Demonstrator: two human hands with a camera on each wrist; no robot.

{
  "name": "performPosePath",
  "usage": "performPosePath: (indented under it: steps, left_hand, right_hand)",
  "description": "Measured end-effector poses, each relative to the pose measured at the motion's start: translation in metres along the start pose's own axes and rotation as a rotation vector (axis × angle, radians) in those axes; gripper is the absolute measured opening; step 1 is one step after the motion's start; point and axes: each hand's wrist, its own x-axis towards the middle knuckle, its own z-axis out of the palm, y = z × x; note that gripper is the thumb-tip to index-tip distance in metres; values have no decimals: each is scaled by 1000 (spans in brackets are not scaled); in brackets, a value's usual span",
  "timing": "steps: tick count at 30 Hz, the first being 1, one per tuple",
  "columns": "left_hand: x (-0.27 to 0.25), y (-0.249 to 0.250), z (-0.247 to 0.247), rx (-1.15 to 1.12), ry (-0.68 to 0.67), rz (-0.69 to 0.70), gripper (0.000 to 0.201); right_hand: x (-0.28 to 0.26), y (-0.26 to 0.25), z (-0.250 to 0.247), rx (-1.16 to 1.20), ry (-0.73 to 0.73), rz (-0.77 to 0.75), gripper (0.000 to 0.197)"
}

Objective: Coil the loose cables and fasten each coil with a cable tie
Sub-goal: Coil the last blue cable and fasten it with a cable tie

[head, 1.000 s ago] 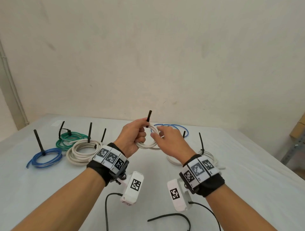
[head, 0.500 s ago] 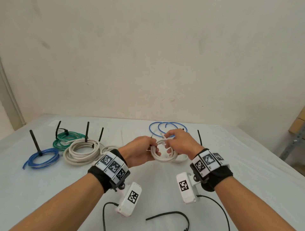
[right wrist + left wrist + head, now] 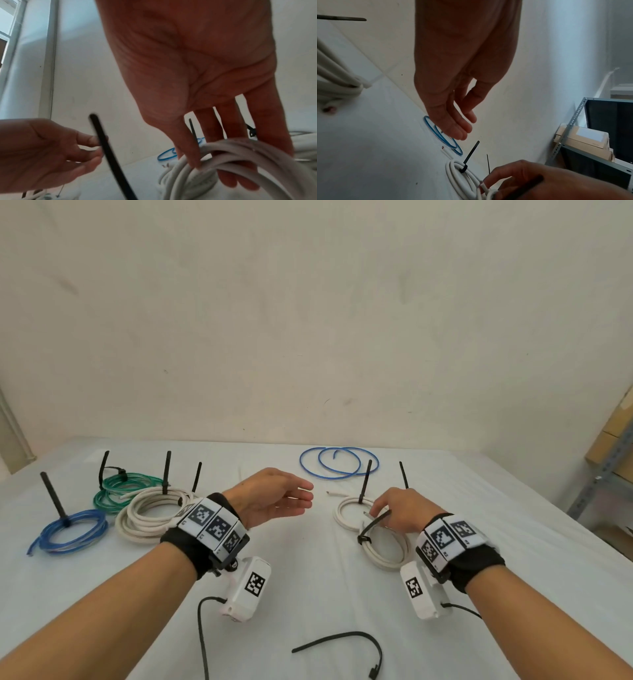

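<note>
Setting down: the white coil (image 3: pixel 378 546) now lies on the surface (image 3: pixel 308 577); half a second ago both hands held it up in front.
Spare tie (image 3: pixel 346 642): nearest, loose on the surface, unused.
Right hand (image 3: pixel 399 513): fingers (image 3: pixel 192 152) hooked over the coil's strands, its black tie (image 3: pixel 371 525) sticking out.
Left hand (image 3: pixel 274 498): has let go; fingers spread and relaxed, holding nothing.
Left group: blue coil (image 3: pixel 70 530), big white coil (image 3: pixel 150 513), green coil (image 3: pixel 125 491), each tied.
Far: blue cable (image 3: pixel 339 462) in loose loops, no tie.
Meaning: this coil looks fastened; probably the blue cable comes next.
</note>
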Motion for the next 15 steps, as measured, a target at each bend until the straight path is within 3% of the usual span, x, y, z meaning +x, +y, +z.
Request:
performPosePath:
  steps: [3,9,12,15]
  left_hand:
    - [3,5,0,-9,9,-4,21]
    - [20,25,-3,-85,17,23,17]
    - [32,35,-10,-132,32,34,17]
    - [44,42,-16,-119,42,34,17]
  right_hand:
    - [4,4,-4,46,25,-11,31]
    - [35,-10,-27,258,221,-125,33]
    - [61,-26,-33,247,166,-206,25]
    - [90,-43,-33,137,43,-206,32]
